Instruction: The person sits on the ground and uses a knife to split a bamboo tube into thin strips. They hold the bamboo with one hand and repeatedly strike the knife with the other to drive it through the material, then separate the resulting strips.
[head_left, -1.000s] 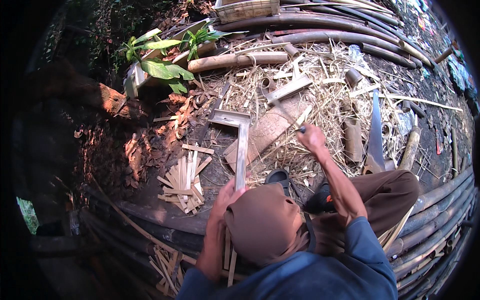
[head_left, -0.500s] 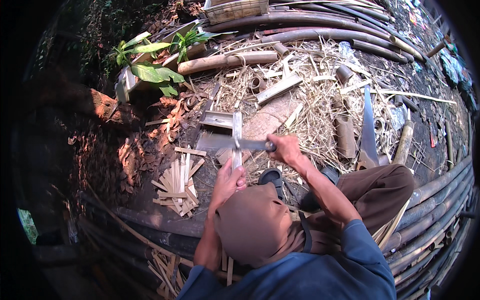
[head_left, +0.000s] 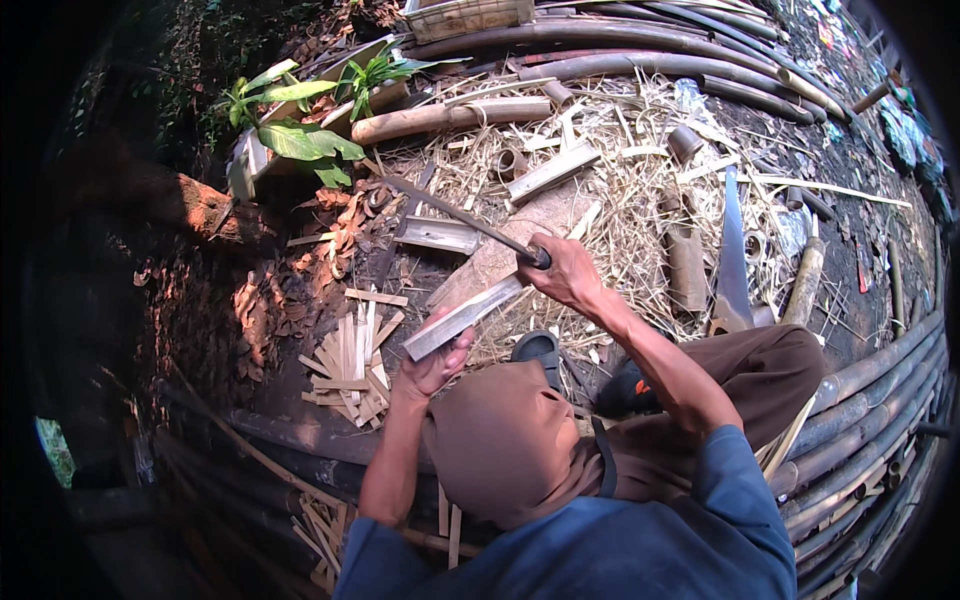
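My left hand (head_left: 436,368) is closed round the near end of a split bamboo piece (head_left: 465,318), which slants up toward the right. My right hand (head_left: 562,270) grips the dark handle of a long knife (head_left: 455,213); its blade points up and left, above the bamboo. The bamboo's far end meets the fingers of my right hand; I cannot tell whether they hold it too. Beyond the blade another split bamboo piece (head_left: 437,235) lies beside a flat board (head_left: 545,228). To the left of my left hand is a pile of thin bamboo strips (head_left: 355,366).
A handsaw (head_left: 735,260) stands among shavings (head_left: 630,210) on the right. Bamboo tube offcuts (head_left: 686,265) and a split length (head_left: 553,173) lie around. Long bamboo poles (head_left: 600,40) and a crate (head_left: 470,18) are at the back; more poles (head_left: 870,400) line the right.
The knife has swung from lying level across the bamboo to slanting up and left above it. The bamboo has tilted from upright to a slant, its far end now at my right hand.
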